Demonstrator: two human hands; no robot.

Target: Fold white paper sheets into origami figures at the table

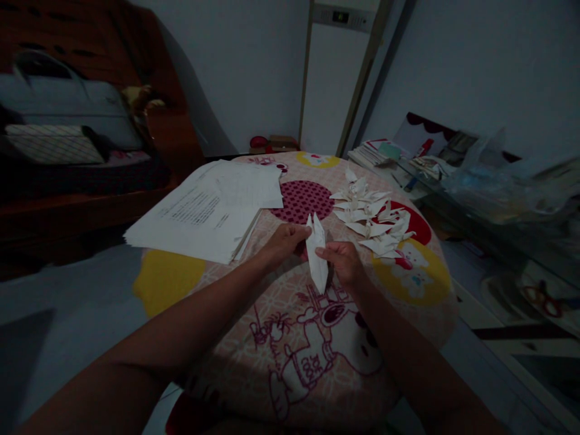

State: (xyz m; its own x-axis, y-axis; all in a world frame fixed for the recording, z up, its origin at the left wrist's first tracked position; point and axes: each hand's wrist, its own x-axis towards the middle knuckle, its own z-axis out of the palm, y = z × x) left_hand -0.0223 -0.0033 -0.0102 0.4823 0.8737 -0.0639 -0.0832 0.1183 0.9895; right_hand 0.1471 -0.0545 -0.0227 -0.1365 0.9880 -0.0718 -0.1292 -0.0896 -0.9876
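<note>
A white folded paper piece [319, 266], long and diamond-shaped with two points at its upper end, is held upright above the table. My left hand [290, 241] pinches its left edge near the top. My right hand [342, 260] grips its right edge, thumb pressed on the front face. The fingers behind the paper are partly hidden. To the right of my hands lies a cluster of several folded paper cranes [369, 220]. Left of my hands rests a stack of printed paper sheets [194, 211].
The round table wears a patterned cloth [240, 362]. On the right stands a glass-topped cabinet [475, 229] with plastic bags [493, 181], papers and red-handled scissors [544, 299]. A wooden bench [176, 139] at the left bears a grey bag [90, 109]. A white upright appliance [333, 78] is behind.
</note>
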